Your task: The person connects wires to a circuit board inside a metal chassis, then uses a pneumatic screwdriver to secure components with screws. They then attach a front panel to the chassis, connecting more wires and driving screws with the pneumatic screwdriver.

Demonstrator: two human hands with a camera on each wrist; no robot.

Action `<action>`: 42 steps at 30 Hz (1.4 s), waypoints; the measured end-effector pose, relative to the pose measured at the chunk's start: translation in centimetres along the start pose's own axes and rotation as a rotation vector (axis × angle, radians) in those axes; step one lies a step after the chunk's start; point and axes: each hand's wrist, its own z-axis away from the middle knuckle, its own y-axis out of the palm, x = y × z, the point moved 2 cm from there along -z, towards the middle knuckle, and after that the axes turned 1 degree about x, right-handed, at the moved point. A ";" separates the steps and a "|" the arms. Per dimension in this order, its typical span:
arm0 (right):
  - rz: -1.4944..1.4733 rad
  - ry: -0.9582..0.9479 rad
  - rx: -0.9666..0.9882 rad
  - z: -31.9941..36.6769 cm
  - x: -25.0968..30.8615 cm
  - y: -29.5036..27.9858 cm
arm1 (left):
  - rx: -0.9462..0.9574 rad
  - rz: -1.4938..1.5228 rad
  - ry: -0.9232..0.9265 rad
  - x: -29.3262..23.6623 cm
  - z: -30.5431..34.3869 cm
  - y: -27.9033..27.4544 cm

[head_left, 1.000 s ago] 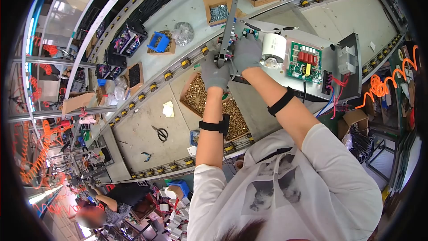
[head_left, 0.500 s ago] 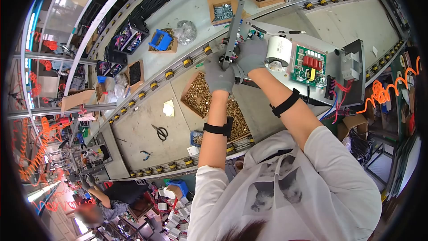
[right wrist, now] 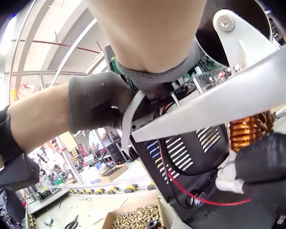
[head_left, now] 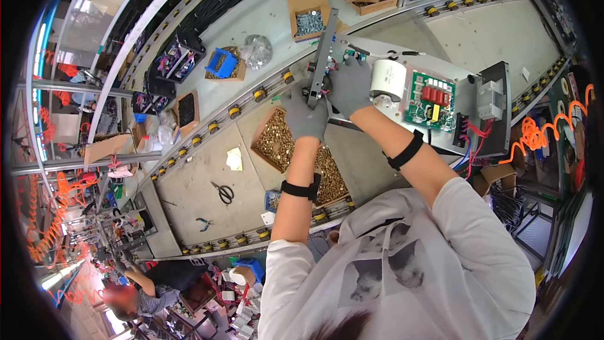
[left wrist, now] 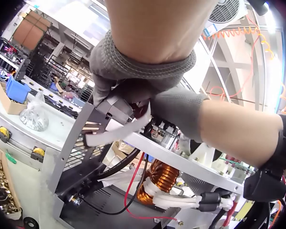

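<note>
The grey-gloved left hand (head_left: 306,113) grips the end of the unit's upright metal panel (head_left: 324,50); in the left wrist view its fingers (left wrist: 102,90) curl by a grey block. Close beside it, the gloved right hand (head_left: 352,87) reaches in among small boards and wires behind the panel, its fingertips hidden. A pale strip (left wrist: 119,133) hangs below the hands, and the right wrist view shows this strip (right wrist: 131,117) too. On the unit's top plate are a white cylinder (head_left: 388,80) and a green circuit board (head_left: 433,101). A copper coil (left wrist: 159,181) sits inside, underneath.
Brass parts (head_left: 274,138) fill a cardboard box below the left hand. Scissors (head_left: 223,193) and small pliers (head_left: 204,224) lie on the table, left of it. Beyond the roller rail stand a box of screws (head_left: 309,23) and a blue bin (head_left: 221,63). Another person (head_left: 154,299) is at lower left.
The unit and both hands have shifted slightly toward the person wearing the camera. The left hand remains at the panel's end, the right hand beside it. The head view has also moved a little.
</note>
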 end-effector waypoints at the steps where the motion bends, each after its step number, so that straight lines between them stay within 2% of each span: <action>1: -0.030 -0.003 -0.164 0.6 -0.1 -0.2 | -0.046 -0.013 0.003 0.5 0.0 0.3; 2: -0.060 -0.009 -0.325 1.0 -0.3 -0.2 | -0.049 -0.005 0.010 1.1 -0.3 0.7; 3: -0.064 0.058 -0.239 0.9 0.1 0.1 | -0.062 -0.017 0.037 1.2 -0.3 0.7; 7: 0.018 0.162 -0.265 1.3 0.6 0.2 | -0.082 -0.048 0.076 1.7 0.0 0.7; 12: -0.041 0.204 -0.101 0.6 0.6 -1.2 | -0.090 -0.031 0.086 1.4 0.1 0.7; 13: -0.047 0.235 0.075 0.2 0.5 -2.1 | -0.056 -0.005 0.051 1.3 0.1 0.6; 14: -0.042 0.239 0.077 0.1 0.5 -2.4 | -0.022 0.018 0.013 1.4 0.0 0.6; 17: -0.114 0.234 0.158 -0.1 0.2 -2.1 | -0.037 0.023 0.050 1.7 0.0 0.9; 19: -0.296 0.169 0.068 0.0 -0.1 -1.1 | -0.033 0.028 0.050 1.6 0.2 0.8; 20: -0.295 0.175 0.070 0.0 -0.1 -0.2 | -0.055 0.007 0.059 1.3 0.2 0.6; 22: -0.193 0.133 -0.089 -0.1 0.4 -0.5 | -0.067 0.001 0.080 1.3 0.2 0.7; 23: -0.282 0.197 0.042 0.1 0.4 -1.4 | -0.084 -0.020 0.098 1.9 0.2 0.8; 25: -0.281 0.132 0.166 0.1 0.1 -1.6 | -0.108 0.013 0.137 2.8 -0.1 1.5; 26: -0.266 0.137 0.082 -0.1 0.2 -0.3 | -0.115 0.064 0.159 3.1 -0.2 1.6; 27: -0.295 0.149 0.079 -0.1 0.1 0.3 | -0.070 0.097 0.067 2.6 -0.2 1.6; 28: -0.222 0.123 0.239 0.1 0.1 -0.7 | -0.061 0.192 0.066 2.4 0.0 1.6; 30: -0.242 0.100 0.212 0.3 0.2 -0.5 | -0.077 0.047 0.031 4.3 -0.3 2.1; 33: -0.236 0.161 0.059 0.3 0.1 -0.1 | -0.100 0.054 0.044 1.3 0.5 1.3; 35: -0.315 0.113 0.169 0.4 0.0 -0.6 | -0.115 0.037 0.031 1.2 0.8 1.0; 39: -0.325 0.094 0.117 0.5 0.1 -0.2 | -0.222 -0.086 0.153 3.0 0.7 1.4; 40: -0.330 0.093 0.119 0.4 0.0 -0.5 | -0.202 -0.071 0.104 2.4 0.7 1.4; 42: -0.294 0.053 0.256 0.3 -0.2 -0.9 | -0.179 -0.067 0.040 1.4 1.1 1.2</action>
